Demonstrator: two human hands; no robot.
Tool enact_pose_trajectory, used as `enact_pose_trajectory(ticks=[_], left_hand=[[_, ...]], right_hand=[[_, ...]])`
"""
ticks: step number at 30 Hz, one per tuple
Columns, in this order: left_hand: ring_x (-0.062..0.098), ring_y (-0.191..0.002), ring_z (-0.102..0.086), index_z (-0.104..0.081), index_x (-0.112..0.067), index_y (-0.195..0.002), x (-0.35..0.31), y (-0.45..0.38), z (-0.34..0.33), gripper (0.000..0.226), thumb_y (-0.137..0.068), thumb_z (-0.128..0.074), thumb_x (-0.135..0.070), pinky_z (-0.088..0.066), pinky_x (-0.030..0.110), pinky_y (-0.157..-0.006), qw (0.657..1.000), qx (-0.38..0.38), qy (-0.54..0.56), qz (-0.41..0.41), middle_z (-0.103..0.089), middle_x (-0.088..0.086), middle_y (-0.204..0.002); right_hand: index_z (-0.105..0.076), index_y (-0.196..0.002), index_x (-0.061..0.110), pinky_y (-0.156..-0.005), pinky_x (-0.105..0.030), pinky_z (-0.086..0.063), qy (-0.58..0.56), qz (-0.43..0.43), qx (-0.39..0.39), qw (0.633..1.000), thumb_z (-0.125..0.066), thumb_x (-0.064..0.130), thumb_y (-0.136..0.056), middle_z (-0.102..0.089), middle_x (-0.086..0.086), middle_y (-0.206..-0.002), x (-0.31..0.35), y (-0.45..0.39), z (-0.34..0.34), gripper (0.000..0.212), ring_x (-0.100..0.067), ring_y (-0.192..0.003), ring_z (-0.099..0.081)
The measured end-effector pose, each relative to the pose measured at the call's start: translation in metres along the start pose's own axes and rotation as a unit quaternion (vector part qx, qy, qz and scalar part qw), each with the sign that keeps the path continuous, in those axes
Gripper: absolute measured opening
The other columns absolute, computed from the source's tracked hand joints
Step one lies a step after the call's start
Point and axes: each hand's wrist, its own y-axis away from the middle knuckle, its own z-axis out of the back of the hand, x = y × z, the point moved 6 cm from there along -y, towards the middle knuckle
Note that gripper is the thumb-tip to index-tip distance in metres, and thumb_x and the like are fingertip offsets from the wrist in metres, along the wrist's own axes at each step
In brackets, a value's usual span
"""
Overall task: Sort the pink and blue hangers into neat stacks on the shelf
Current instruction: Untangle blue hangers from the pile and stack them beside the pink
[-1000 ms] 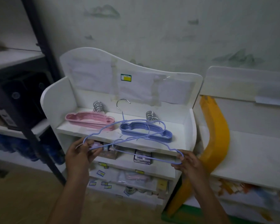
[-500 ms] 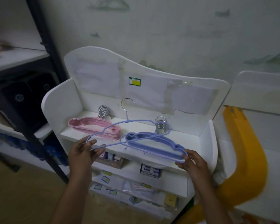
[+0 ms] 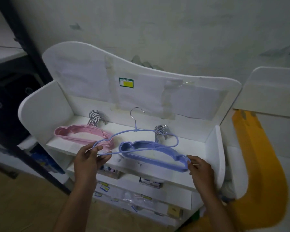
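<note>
thin blue hanger (image 3: 122,132), silver hook up; left hand (image 3: 89,158) pinches end, right hand (image 3: 199,169) pinches other.

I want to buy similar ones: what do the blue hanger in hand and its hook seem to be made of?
The blue hanger looks like thin wire under a matte blue plastic or rubbery coating: its outline is slim and evenly coloured. That is a guess from looks alone. Its hook looks like bare polished metal, silvery with bright glints. Left hand and right hand pinch its ends.
</note>
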Motion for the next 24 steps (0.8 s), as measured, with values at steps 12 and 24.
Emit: enact_pose_trajectory(ticks=[12,24], left_hand=[[0.033,-0.068,-0.071,-0.061,0.004,-0.108,0.034,-0.021,-0.026,0.015,-0.095,-0.055,0.000,-0.061,0.032,-0.060,0.997,0.041,-0.041,0.059,-0.070,0.019,-0.101],[0.030,-0.056,-0.068,-0.059,0.000,-0.098,0.070,-0.064,-0.048,0.011,-0.097,-0.048,0.004,-0.059,0.030,-0.051,0.981,0.118,-0.121,0.100,-0.062,0.026,-0.097]], right_hand=[[-0.070,-0.091,0.035,-0.079,-0.047,-0.058,0.038,-0.032,0.038,0.998,-0.047,0.040,-0.081,-0.073,0.010,-0.090,-0.007,-0.012,0.009,0.026,-0.016,-0.085,-0.069],[-0.067,-0.103,0.021,-0.085,-0.040,-0.054,0.006,-0.067,-0.048,0.997,-0.052,0.020,-0.098,-0.071,-0.003,-0.100,0.012,-0.013,0.004,0.016,-0.024,-0.095,-0.067]])
